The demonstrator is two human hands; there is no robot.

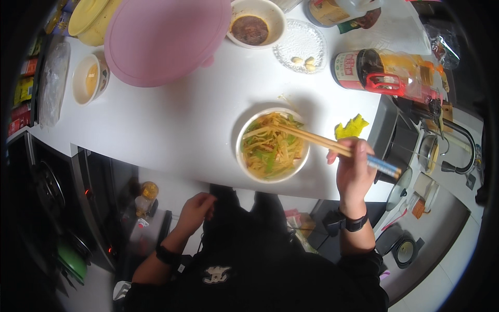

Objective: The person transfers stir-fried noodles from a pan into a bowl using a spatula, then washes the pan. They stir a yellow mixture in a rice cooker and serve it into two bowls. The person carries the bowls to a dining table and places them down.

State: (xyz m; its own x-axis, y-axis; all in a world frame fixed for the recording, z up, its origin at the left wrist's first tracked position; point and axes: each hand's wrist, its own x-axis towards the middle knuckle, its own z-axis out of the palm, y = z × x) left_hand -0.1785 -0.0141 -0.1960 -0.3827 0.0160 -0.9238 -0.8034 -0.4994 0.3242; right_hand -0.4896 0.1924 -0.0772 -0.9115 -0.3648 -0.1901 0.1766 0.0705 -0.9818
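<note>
My right hand [355,167] grips a pair of wooden chopsticks [315,141] with blue ends. Their tips reach into a white bowl [238,159] near the counter's front edge. Shredded pale and green vegetables [271,150], with a few red bits, fill the bowl. A few shreds [287,101] lie on the counter just behind it. Beside my right hand is a yellow leaf-shaped piece [351,126]; its material is unclear. My left hand [197,210] hangs below the counter edge by my body, fingers loosely curled, holding nothing that I can see.
On the white counter [175,124] sit a large pink lid [167,43], a bowl of dark sauce [249,30], a glass plate with garlic cloves [300,43], a small cup [90,80] and a large sauce bottle [368,72] on its right. A sink faucet [469,144] rises at far right.
</note>
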